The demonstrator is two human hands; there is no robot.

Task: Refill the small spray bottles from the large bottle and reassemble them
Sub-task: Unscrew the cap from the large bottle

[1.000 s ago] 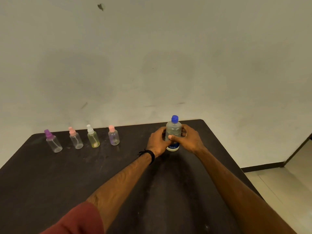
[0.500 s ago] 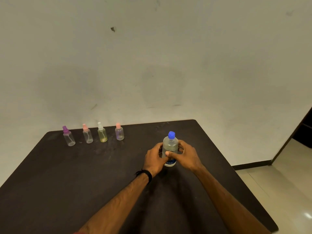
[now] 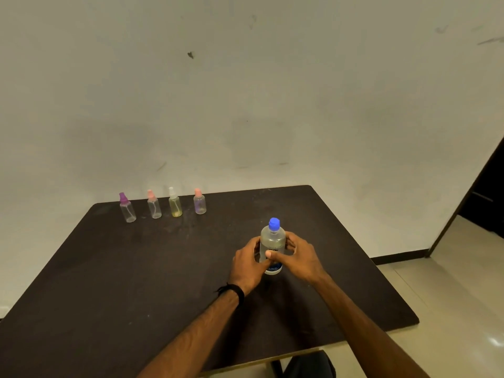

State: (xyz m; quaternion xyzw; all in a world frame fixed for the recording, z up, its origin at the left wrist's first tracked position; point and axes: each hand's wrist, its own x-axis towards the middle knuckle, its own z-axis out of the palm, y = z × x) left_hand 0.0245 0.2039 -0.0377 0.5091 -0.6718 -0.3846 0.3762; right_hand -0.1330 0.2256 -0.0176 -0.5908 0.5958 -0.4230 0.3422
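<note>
A large clear bottle [image 3: 272, 241] with a blue cap stands upright on the dark table [image 3: 136, 282], right of centre. My left hand [image 3: 249, 264] and my right hand [image 3: 300, 256] both wrap around its body, thumbs meeting at the front over the label. Far back on the left stand several small spray bottles in a row: one with a purple top [image 3: 126, 208], one with a pink top [image 3: 154, 205], a yellowish one with a white top [image 3: 175, 203], and a lilac one with a pink top [image 3: 200, 202]. All carry their spray heads.
A pale wall rises right behind the table. The table's right edge [image 3: 381, 274] drops to a light tiled floor [image 3: 450, 282], with a dark doorway [image 3: 488, 197] at far right. A dark seat [image 3: 308, 364] shows under the near edge.
Both hands have drawn the large bottle toward me from the back of the table. The camera view has pulled back and up, so the small bottles look farther away.
</note>
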